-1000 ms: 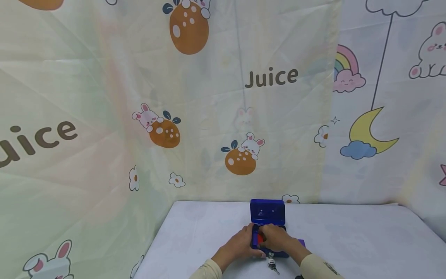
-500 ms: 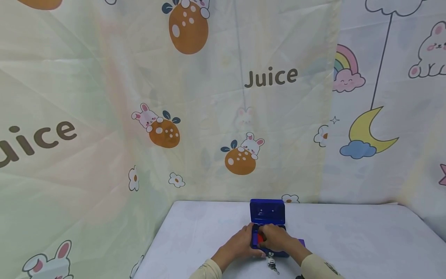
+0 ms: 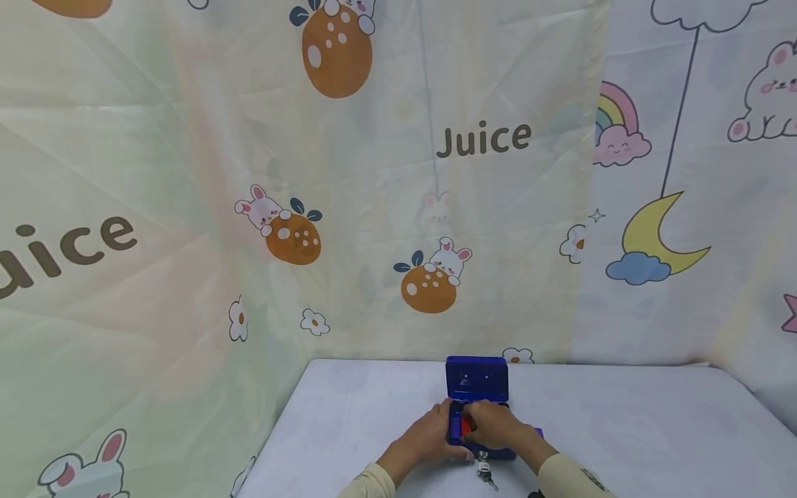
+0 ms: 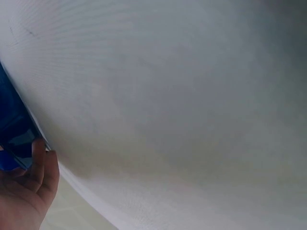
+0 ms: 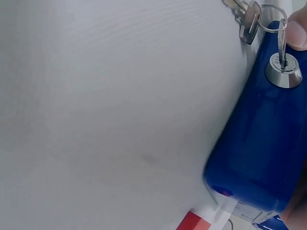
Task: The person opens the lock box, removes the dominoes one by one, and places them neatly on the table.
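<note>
A blue metal cash box (image 3: 457,448) stands on the white table with its lid (image 3: 477,379) raised at the back. My left hand (image 3: 429,436) grips its left side, fingers by the far corner and thumb at the front; the left wrist view shows those fingers (image 4: 38,167) against the blue wall. My right hand (image 3: 492,423) reaches into the box, fingers curled down around a small red object (image 3: 465,425) that is mostly covered. A key sits in the round lock (image 5: 283,72) on the front, and more keys (image 5: 249,21) hang from its ring.
Beyond my right wrist, a bit of a purple thing (image 3: 539,433) shows. A red-and-white object (image 5: 193,222) lies near the box's end in the right wrist view. Something dark (image 3: 535,494) is cut off at the bottom edge. Printed cloth (image 3: 373,207) hangs behind the table.
</note>
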{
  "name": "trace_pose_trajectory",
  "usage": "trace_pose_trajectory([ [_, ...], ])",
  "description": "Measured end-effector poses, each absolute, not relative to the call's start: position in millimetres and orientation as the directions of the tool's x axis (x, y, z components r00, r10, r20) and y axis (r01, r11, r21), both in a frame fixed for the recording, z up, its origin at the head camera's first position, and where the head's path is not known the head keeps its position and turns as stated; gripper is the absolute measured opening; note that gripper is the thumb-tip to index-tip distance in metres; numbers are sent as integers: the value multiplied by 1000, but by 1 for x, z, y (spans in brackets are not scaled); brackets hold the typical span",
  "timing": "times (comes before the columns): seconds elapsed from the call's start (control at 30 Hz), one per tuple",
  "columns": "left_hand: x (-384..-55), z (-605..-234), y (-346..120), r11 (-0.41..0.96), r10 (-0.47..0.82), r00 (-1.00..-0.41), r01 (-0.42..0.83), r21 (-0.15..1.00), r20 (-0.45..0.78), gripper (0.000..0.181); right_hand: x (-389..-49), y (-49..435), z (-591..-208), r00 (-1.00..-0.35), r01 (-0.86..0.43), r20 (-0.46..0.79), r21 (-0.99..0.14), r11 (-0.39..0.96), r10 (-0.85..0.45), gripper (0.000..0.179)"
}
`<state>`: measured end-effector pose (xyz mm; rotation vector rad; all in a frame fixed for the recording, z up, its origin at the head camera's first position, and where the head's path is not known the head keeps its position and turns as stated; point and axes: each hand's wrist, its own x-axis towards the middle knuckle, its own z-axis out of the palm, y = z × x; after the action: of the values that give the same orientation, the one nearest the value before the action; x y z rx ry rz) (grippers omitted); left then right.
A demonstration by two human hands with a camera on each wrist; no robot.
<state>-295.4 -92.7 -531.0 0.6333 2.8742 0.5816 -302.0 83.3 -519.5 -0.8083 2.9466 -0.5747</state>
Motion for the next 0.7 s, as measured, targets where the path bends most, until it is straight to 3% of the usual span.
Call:
trace_pose_trajectory([
  [0.7,-296,-533,-94,836,436,-899,390,385,-35,107,-298,91,-515,-876,-466,46,-342,816,-481,30],
])
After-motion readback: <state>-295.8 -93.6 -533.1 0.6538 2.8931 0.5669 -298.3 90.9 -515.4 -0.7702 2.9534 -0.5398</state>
